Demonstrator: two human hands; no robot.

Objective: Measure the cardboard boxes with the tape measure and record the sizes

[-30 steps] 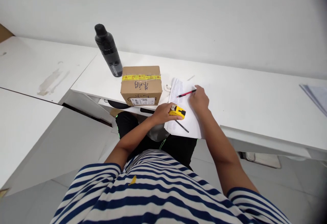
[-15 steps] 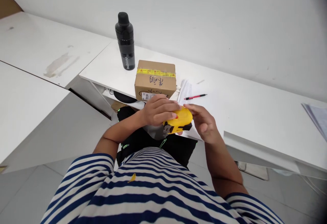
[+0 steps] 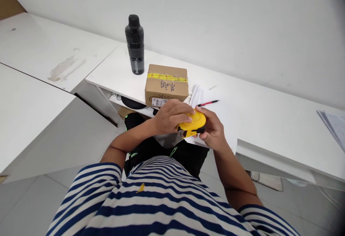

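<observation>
I hold a yellow tape measure [image 3: 193,122] with both hands in front of my body, just off the near edge of the white desk [image 3: 269,121]. My left hand [image 3: 169,116] is wrapped over its left side and top. My right hand [image 3: 213,130] cups it from the right and below, fingers closed on the case. Behind the hands, a brown cardboard box [image 3: 166,85] with yellow tape stands on the desk. A red pen [image 3: 207,103] lies on white papers [image 3: 215,117] to the box's right.
A black bottle [image 3: 135,45] stands upright behind and left of the box. More white desks [image 3: 40,60] lie to the left, with a gap between them. A stack of papers [image 3: 332,123] lies at the far right. The white wall runs behind the desk.
My right hand let go of the red pen, which now lies on the papers. My left hand lifted the tape measure off the papers, and both hands now hold it.
</observation>
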